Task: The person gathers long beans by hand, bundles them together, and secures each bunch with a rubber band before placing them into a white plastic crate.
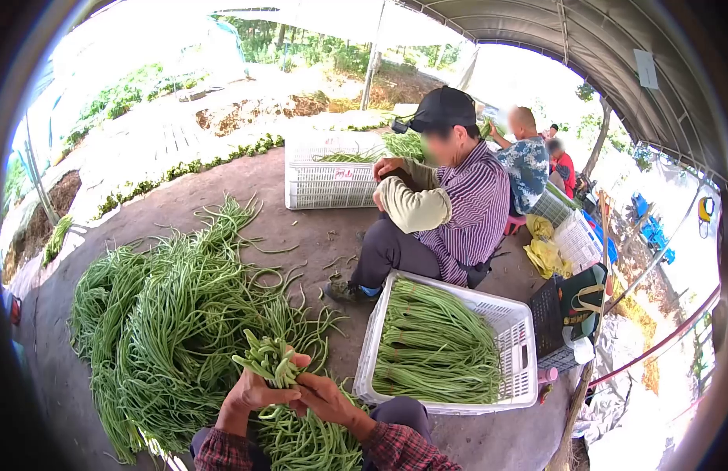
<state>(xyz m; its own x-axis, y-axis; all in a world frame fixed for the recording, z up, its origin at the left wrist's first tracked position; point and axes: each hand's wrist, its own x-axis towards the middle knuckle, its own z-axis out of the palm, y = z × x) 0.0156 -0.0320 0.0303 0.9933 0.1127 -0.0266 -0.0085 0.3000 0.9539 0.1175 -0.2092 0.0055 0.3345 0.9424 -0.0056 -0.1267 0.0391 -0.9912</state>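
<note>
My left hand [254, 394] is closed around a bundle of long beans [266, 359], whose gathered ends point up and away from me. From the other side, my right hand [326, 399] grips the same bundle just below those ends, its fingers meeting the left hand. The bundle's lower lengths hang over my lap, where more long beans [311, 443] show between my knees. Left of my hands, a large loose heap of long beans [172, 337] spreads across the ground.
On my right stands a white plastic crate [519, 323] with bean bundles lying lengthwise. Beyond it sits a person [470, 188] in a striped shirt, beside another white crate [301, 184]. Further people sit behind. A black crate [546, 322] and yellow bags [544, 247] lie at right.
</note>
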